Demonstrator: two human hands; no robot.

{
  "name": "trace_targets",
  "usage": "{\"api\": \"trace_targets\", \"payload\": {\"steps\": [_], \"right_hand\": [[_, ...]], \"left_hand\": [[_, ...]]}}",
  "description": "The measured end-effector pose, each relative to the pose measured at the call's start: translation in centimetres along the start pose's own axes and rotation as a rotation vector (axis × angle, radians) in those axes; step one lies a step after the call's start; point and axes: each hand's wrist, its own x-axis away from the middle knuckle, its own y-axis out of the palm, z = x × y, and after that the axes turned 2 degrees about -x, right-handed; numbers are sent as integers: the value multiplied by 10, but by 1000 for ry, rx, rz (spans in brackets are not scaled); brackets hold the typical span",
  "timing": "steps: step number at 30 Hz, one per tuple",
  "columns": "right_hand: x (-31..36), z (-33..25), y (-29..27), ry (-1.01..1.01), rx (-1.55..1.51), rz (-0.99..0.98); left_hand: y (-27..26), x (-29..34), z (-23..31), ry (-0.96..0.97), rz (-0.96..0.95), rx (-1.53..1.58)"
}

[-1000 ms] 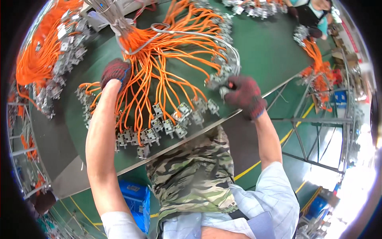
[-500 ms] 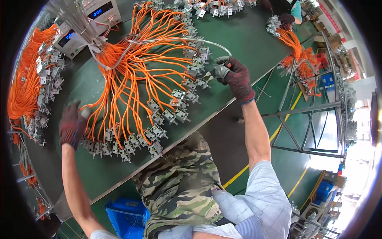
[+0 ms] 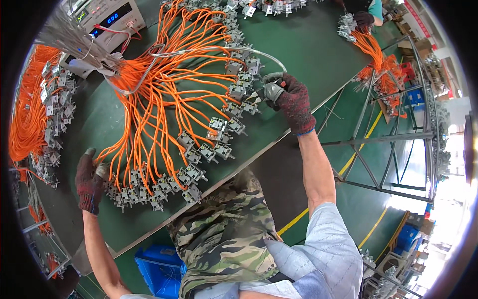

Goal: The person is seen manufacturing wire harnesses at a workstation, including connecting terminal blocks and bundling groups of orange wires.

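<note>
A bundle of orange cables [image 3: 149, 89] fans out over the green tabletop [image 3: 308, 45], with grey metal connectors [image 3: 191, 174] at its outer ends. My left hand [image 3: 89, 183], in a dark red knitted glove with grey fingertips, is at the fan's left end. Its thumb and fingers are apart beside the outermost connectors; whether they touch cannot be made out. At the fan's right side my right hand [image 3: 291, 102], gloved alike, is closed round the end of a pale grey cable [image 3: 261, 52]. A small pale tip points from this hand toward the nearest connectors, mostly hidden by the fingers.
Behind the bundle stand power-supply-like boxes [image 3: 112, 25] with lit displays. More orange cables [image 3: 30, 119] lie at the far left. A co-worker's gloved hand [image 3: 363, 20] holds another bundle, far right. A metal frame [image 3: 383, 137] and a blue crate [image 3: 159, 269] flank the table.
My left hand has come nearer along the fan's left end, its fingers now spread rather than blurred. The left cables have shifted slightly nearer. My right hand keeps its grip beside the connectors.
</note>
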Motion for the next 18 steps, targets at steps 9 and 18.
{"api": "trace_targets", "payload": {"steps": [9, 18], "right_hand": [[-2, 0, 5, -24, 214, -15], [-7, 4, 2, -96, 191, -84]], "left_hand": [[28, 13, -30, -76, 167, -48], [24, 3, -9, -412, 8, 333]]}}
